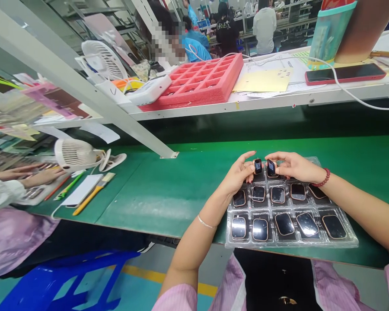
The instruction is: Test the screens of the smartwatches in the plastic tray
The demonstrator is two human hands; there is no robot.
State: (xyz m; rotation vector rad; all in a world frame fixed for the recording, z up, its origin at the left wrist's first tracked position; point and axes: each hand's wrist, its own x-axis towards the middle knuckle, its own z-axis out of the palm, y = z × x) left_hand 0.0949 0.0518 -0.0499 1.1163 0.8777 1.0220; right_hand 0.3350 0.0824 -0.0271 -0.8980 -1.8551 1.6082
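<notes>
Two watches (258, 166) — one pinched in the left hand (241, 172), one in the right hand (291, 166) — stand at the tray's (278, 244) twelve o'clock; the right wrist (315, 173) partly hides another watch (317, 192) at two o'clock.

Bright glare on watch screens (307, 224)

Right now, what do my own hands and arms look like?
Your left hand and right hand are ungloved. A thin silvery bracelet circles the left forearm; a dark red beaded bracelet is on the right wrist. Pinkish-lilac sleeves leave both forearms bare.
</notes>
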